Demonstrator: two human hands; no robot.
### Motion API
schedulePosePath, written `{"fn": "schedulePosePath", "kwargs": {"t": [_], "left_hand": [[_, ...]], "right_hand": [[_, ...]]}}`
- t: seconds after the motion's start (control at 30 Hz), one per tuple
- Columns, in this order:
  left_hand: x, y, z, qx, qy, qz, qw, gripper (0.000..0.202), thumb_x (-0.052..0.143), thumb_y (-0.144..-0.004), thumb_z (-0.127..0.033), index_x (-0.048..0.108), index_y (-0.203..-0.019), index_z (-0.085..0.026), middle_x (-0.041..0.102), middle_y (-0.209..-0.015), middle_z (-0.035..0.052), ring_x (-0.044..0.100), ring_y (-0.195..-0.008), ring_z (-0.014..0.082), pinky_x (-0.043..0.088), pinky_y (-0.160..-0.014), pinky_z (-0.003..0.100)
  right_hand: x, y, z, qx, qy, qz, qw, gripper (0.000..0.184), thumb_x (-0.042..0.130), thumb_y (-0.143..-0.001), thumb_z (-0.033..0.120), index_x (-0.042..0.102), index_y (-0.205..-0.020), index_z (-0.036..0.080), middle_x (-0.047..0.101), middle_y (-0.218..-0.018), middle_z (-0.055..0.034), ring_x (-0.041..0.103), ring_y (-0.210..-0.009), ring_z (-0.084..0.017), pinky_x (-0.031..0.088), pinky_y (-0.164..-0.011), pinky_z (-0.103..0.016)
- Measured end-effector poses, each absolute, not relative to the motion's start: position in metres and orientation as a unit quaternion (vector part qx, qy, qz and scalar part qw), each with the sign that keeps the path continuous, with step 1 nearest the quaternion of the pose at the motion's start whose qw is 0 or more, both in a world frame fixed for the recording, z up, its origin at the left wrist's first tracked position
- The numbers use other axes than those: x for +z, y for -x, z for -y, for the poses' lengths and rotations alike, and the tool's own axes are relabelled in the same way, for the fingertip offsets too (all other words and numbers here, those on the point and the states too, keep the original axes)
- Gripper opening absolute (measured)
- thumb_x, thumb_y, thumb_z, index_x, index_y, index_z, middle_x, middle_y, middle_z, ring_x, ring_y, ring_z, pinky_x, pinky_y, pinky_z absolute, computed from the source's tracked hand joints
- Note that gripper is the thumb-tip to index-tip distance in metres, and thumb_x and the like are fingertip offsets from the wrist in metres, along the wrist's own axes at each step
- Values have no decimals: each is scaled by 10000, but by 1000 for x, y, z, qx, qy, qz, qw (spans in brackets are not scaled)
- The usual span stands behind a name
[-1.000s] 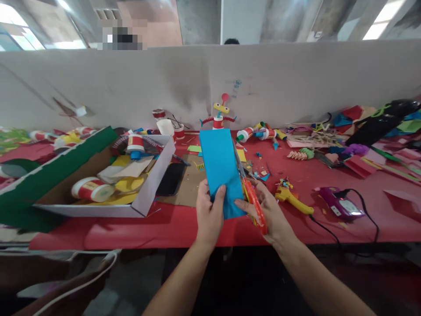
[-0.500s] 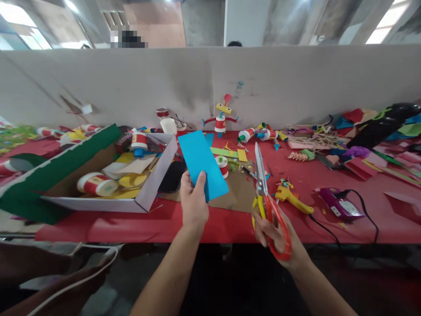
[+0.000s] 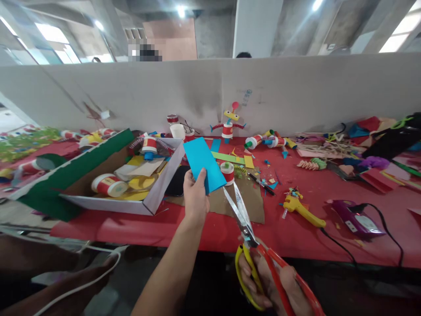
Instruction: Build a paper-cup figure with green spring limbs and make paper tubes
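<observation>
My left hand (image 3: pixel 194 198) pinches the lower end of a blue paper strip (image 3: pixel 203 163) and holds it tilted above the red table (image 3: pixel 204 228). My right hand (image 3: pixel 268 285), low at the frame's bottom, grips red-and-yellow scissors (image 3: pixel 250 237). Their blades are slightly apart and the tips point up-left, just below the strip's lower corner. A small red-and-white paper cup (image 3: pixel 227 172) stands on a brown cardboard sheet (image 3: pixel 245 199) behind the blades.
An open cardboard box (image 3: pixel 154 193) with cups and paper lies left. A paper-cup robot figure (image 3: pixel 227 125) stands by the white partition (image 3: pixel 296 96). A yellow glue gun (image 3: pixel 301 210), a purple device (image 3: pixel 351 215) with a black cord, and paper scraps lie right. Another person's arm (image 3: pixel 49 285) shows lower left.
My right hand dropped toward me and swung the scissors left, so the blade tips now point at the blue strip. The strip stayed in my left hand, held slightly higher.
</observation>
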State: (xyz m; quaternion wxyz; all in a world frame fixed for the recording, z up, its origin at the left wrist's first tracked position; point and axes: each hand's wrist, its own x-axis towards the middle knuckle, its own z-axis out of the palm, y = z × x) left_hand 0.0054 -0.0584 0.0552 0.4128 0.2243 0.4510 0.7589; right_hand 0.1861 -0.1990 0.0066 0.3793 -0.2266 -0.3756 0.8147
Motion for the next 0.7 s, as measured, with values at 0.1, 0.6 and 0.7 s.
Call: {"fn": "schedulePosePath", "kwargs": {"t": [0.1,0.6,0.7], "left_hand": [[55,-7,61,755,-228,-453,415,297,732,-686,-308,538,-871,-181,635,-763,-13,565,-580,90,479,-539,205],[60,-25,91,729,-304,-463,401,327,700,-764,-362,540,-1001,-204,647,-915,22,627,-753,128,550,-689,239],[57,-22,93,723,-321,-462,400,309,690,-777,-356,552,-1011,-209,651,-921,25,637,-786,139,552,-716,250]], "right_hand": [[8,-187,195,831,206,368,362,715,430,-669,852,492,-1017,230,444,-785,7,263,-509,-57,225,-437,-207],[21,-170,182,919,59,140,363,783,475,-621,859,576,-1037,203,487,-806,-17,366,-604,-79,235,-466,-157],[17,-178,185,925,73,140,346,792,485,-593,866,602,-987,189,482,-818,-16,349,-597,-69,226,-474,-161]]}}
